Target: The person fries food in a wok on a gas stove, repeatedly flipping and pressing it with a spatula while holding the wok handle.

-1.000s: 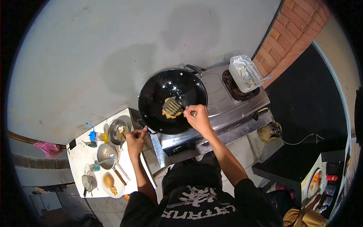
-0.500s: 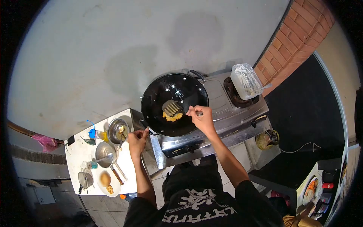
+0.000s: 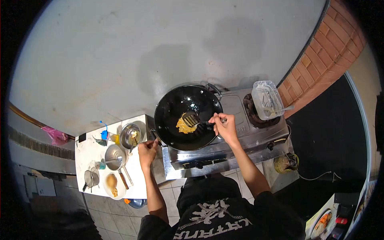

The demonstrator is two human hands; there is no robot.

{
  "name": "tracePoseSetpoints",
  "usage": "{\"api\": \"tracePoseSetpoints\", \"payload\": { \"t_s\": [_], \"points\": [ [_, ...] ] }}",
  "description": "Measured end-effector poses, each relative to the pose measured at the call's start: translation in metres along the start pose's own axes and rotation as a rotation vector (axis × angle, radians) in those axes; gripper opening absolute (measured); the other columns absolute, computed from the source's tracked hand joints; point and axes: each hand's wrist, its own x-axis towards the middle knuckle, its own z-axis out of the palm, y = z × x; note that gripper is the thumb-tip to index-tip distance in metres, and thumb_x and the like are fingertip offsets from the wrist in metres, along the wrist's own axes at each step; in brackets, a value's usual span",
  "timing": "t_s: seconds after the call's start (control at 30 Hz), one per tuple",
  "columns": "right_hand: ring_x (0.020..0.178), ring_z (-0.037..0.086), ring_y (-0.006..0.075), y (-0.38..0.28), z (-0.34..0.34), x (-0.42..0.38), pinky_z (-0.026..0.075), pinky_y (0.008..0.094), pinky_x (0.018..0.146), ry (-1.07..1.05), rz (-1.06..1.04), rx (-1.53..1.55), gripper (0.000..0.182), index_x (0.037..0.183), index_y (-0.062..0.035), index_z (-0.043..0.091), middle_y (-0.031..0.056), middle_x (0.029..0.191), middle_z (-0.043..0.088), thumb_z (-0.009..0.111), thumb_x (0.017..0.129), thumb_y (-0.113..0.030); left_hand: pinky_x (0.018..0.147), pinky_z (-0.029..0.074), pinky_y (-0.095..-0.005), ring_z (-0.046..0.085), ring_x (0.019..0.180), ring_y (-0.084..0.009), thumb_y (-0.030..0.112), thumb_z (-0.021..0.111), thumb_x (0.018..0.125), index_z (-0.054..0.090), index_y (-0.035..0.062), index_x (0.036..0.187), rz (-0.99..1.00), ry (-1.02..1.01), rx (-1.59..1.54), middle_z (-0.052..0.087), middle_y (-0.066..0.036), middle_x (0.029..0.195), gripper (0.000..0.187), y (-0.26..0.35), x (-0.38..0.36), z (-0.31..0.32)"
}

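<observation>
A black wok (image 3: 168,108) sits on the left burner of the steel gas stove. A flat yellow-brown piece of frying food (image 3: 184,125) lies near its middle, on a shiny, oily surface. My right hand (image 3: 225,126) is closed around the handle of a slotted spatula (image 3: 191,119). The spatula's head overlaps the upper right edge of the food and hides part of it. At the wok's lower left, my left hand (image 3: 147,153) pinches the wok's side handle (image 3: 156,137) with its fingertips.
A plastic container (image 3: 264,94) with a spoon rests over the right burner. On the white table (image 3: 86,148) at left are a steel bowl (image 3: 129,132), a saucepan (image 3: 115,154), a strainer (image 3: 91,178) and a plate (image 3: 117,187) with food. A gas cylinder (image 3: 282,164) stands right of the stove.
The spatula has shifted from lying over the food to its upper right edge, its head turned, exposing more of the food. My left hand stays at the wok handle. The whole view has shifted slightly.
</observation>
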Motion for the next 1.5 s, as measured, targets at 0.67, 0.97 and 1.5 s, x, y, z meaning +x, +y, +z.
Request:
{"api": "tracePoseSetpoints", "payload": {
  "t_s": [0.67, 0.97, 1.5],
  "points": [
    [0.042, 0.053, 0.0098, 0.015, -0.011, 0.028, 0.040, 0.0241, 0.037, -0.094, -0.024, -0.035, 0.036, 0.073, 0.0086, 0.065, 0.0104, 0.065, 0.065, 0.054, 0.095, -0.018, 0.054, 0.044, -0.0312, 0.055, 0.050, -0.0157, 0.026, 0.070, 0.082, 0.068, -0.0072, 0.080, -0.063, 0.154, 0.099, 0.061, -0.015, 0.057, 0.033, -0.004, -0.006, 0.012],
    [0.043, 0.055, 0.0104, 0.008, -0.023, 0.037, 0.040, 0.0248, 0.036, -0.030, -0.060, -0.044, 0.034, 0.074, 0.0085, 0.065, 0.0108, 0.065, 0.065, 0.055, 0.094, -0.017, 0.051, 0.041, -0.0320, 0.052, 0.048, -0.0151, 0.027, 0.071, 0.081, 0.067, -0.0071, 0.078, 0.004, 0.191, 0.091, 0.058, -0.013, 0.054, 0.034, -0.012, -0.004, 0.014],
    [0.045, 0.051, 0.0071, -0.022, -0.033, 0.034, 0.040, 0.0221, 0.038, -0.054, -0.147, -0.258, 0.031, 0.074, 0.0064, 0.065, 0.0067, 0.064, 0.063, 0.057, 0.093, -0.017, 0.047, 0.038, -0.0312, 0.045, 0.045, -0.0128, 0.026, 0.073, 0.080, 0.067, -0.0073, 0.074, 0.017, 0.212, 0.069, 0.053, -0.009, 0.050, 0.034, -0.016, -0.001, 0.016]
  ]
}}
